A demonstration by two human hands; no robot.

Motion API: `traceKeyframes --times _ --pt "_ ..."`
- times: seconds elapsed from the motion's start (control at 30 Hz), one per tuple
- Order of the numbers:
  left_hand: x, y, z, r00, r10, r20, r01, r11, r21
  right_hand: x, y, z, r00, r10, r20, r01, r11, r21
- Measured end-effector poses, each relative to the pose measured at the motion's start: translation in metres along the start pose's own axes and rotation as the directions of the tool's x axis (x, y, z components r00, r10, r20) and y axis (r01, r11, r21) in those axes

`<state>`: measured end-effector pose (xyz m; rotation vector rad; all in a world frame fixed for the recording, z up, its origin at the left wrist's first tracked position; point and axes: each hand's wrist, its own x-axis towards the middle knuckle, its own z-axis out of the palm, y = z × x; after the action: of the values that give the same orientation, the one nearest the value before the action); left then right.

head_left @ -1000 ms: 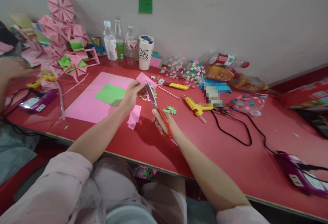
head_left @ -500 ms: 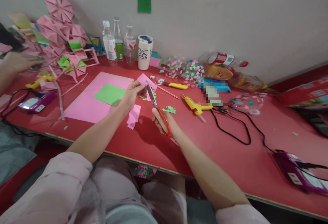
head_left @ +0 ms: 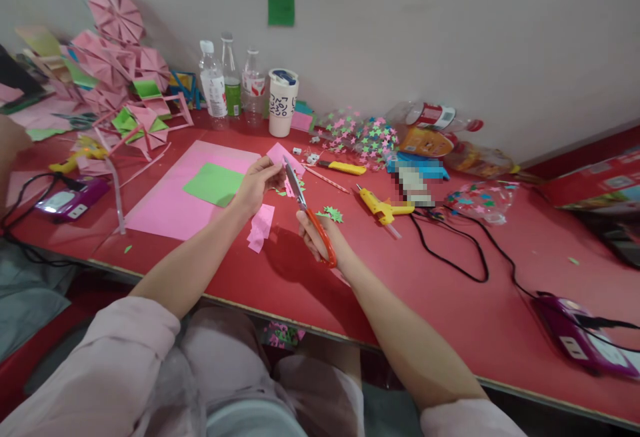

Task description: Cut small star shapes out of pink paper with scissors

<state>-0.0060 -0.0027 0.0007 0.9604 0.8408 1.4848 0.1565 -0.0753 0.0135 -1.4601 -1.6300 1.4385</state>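
My left hand (head_left: 260,182) is closed in a pinch on a small piece of pink paper (head_left: 281,152) above the red table. In my right hand (head_left: 320,237) are red-handled scissors (head_left: 320,232), their blades pointing away from me and lying against the pink paper. Small pink and green cuttings lie beneath the blades. A pile of green paper stars (head_left: 333,213) sits just beyond my right hand. Below my left wrist is a torn-edged pink paper scrap (head_left: 261,227). A green square sheet (head_left: 214,184) rests on a large pink sheet (head_left: 163,217) to the left.
A yellow glue gun (head_left: 383,207) and a yellow cutter (head_left: 345,168) lie to the right. Bottles (head_left: 214,87) and a white cup (head_left: 283,104) stand by the wall. Pink folded-paper work (head_left: 117,14) rises at left. Black cables run to a purple power strip (head_left: 583,337).
The other person's hand at the far left has drawn back toward the edge, uncovering a pair of scissors there. My hands, the scissors and the pink paper have hardly moved.
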Motion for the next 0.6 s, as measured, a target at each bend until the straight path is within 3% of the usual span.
traceKeyframes --times 0.17,0.43,0.6 --pt "0.000 0.001 -0.003 0.999 0.038 0.013 -0.038 0.999 -0.007 0.001 0.000 -0.003 1.000 -0.008 0.014 0.008 1.000 -0.003" --pt "0.007 0.003 -0.010 0.990 0.101 -0.095 -0.095 0.993 0.064 0.001 0.001 -0.005 0.999 -0.024 0.041 0.024 1.000 0.003" --pt "0.007 0.006 -0.010 0.994 0.060 -0.095 -0.054 0.996 0.064 0.001 0.002 -0.002 0.999 -0.011 0.031 0.011 1.000 0.003"
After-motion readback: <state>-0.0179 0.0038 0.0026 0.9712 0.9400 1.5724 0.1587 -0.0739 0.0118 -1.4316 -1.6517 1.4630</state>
